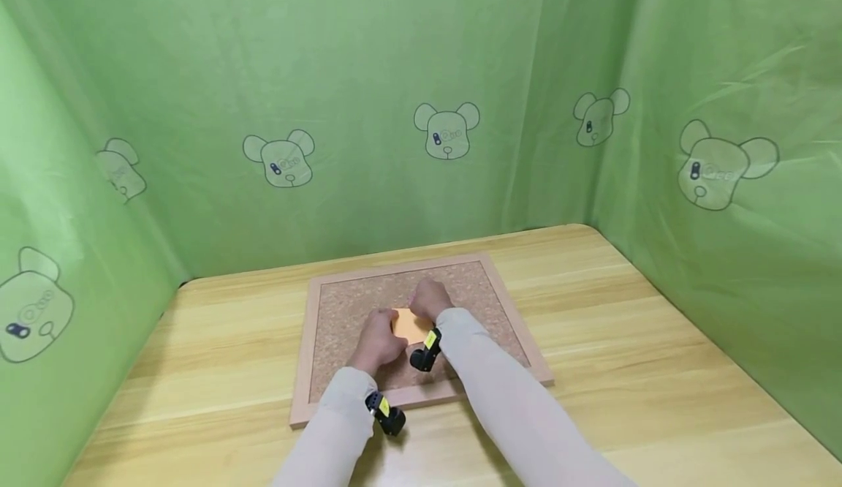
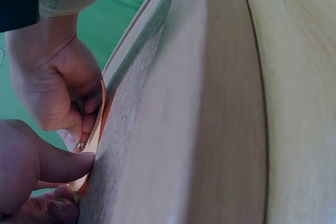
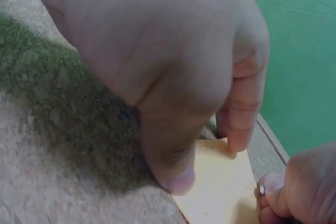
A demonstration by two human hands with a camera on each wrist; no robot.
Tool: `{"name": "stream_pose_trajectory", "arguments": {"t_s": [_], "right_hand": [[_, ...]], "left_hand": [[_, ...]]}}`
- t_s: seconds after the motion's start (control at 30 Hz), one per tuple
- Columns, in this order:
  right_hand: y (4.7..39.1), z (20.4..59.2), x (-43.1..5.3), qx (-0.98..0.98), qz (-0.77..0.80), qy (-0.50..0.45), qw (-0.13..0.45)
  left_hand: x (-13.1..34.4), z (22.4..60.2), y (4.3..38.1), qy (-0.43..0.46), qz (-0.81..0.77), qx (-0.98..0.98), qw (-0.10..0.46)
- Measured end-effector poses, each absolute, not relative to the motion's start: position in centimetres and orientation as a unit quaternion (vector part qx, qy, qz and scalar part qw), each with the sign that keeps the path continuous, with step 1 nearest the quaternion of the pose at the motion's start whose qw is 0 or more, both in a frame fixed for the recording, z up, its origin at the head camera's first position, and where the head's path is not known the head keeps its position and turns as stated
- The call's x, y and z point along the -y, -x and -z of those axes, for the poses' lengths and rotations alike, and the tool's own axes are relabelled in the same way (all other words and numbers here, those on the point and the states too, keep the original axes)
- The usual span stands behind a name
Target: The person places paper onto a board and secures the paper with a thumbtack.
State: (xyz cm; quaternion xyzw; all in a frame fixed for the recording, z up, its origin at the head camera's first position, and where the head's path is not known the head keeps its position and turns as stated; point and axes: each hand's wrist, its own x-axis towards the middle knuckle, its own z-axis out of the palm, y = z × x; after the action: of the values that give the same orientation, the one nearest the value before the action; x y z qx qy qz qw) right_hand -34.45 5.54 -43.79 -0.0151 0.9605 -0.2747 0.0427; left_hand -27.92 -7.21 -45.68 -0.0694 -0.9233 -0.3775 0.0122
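A square orange paper note (image 1: 409, 326) lies against the cork board (image 1: 351, 311). My left hand (image 1: 380, 341) holds it at the left edge, thumb (image 3: 181, 181) on the near corner and fingers (image 3: 240, 140) on the far one. At the note's far right part, my right hand (image 1: 430, 299) pinches a small silver pin (image 3: 261, 187). Its other fingers are curled in. From the left wrist, the note (image 2: 94, 140) shows side-on, one edge bowed off the board. The right fingers hide most of the pin.
A pale wooden frame (image 1: 506, 311) surrounds the cork and lies on the wood-grain table (image 1: 592, 311). Green curtains (image 1: 368, 107) with bear-face prints stand behind and at both sides. Each wrist carries a black camera (image 1: 426, 352).
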Motion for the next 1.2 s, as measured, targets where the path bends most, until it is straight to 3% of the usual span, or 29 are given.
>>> {"name": "stream_pose_trajectory", "arguments": {"t_s": [1.2], "right_hand": [[34.74, 43.73, -5.02, -0.972, 0.228, 0.043, 0.034]], "left_hand": [[7.09, 45.12, 27.83, 0.057, 0.373, 0.926, -0.009]]}}
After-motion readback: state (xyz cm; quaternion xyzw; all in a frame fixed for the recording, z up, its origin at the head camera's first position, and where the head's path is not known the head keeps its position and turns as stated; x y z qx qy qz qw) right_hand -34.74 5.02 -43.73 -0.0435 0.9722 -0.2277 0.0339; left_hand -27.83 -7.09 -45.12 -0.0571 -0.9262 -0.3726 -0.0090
